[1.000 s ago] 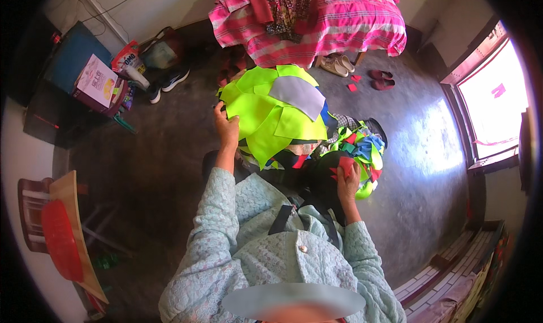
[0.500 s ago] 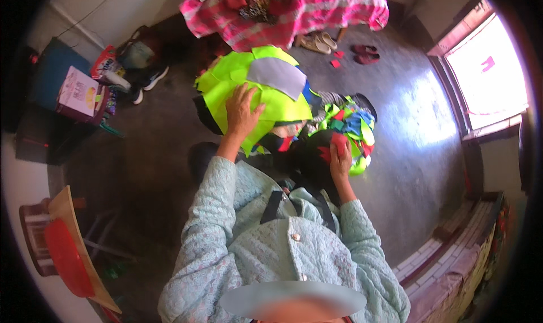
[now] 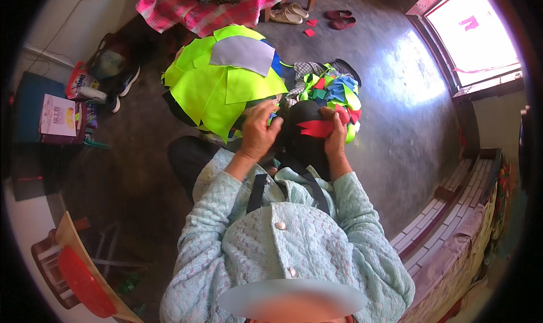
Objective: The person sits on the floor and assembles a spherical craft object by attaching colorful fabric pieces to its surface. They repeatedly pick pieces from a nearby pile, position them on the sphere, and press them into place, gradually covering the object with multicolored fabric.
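Note:
My right hand (image 3: 336,135) is closed around red fabric scraps (image 3: 318,129), a pointed end sticking out to the left over my dark-clothed knee (image 3: 300,111). My left hand (image 3: 261,132) sits at the lower right edge of a large heap of neon yellow-green fabric pieces (image 3: 195,88); its fingers are partly curled and apart, with nothing visible in them. A grey fabric piece (image 3: 242,54) lies on top of that heap. Beyond my right hand is a mixed pile of green, blue and red scraps (image 3: 339,88).
A bed or table with a pink checked cover (image 3: 181,9) stands at the far side, shoes (image 3: 288,13) beside it. Two red scraps (image 3: 309,33) lie on the floor. A box (image 3: 59,116) is at left, a red-seated chair (image 3: 85,283) lower left, a tiled ledge (image 3: 435,215) right.
My left hand has left the top of the neon pieces and moved right, nearer my right hand. More of the red scrap now shows beside my right hand. The whole view has shifted.

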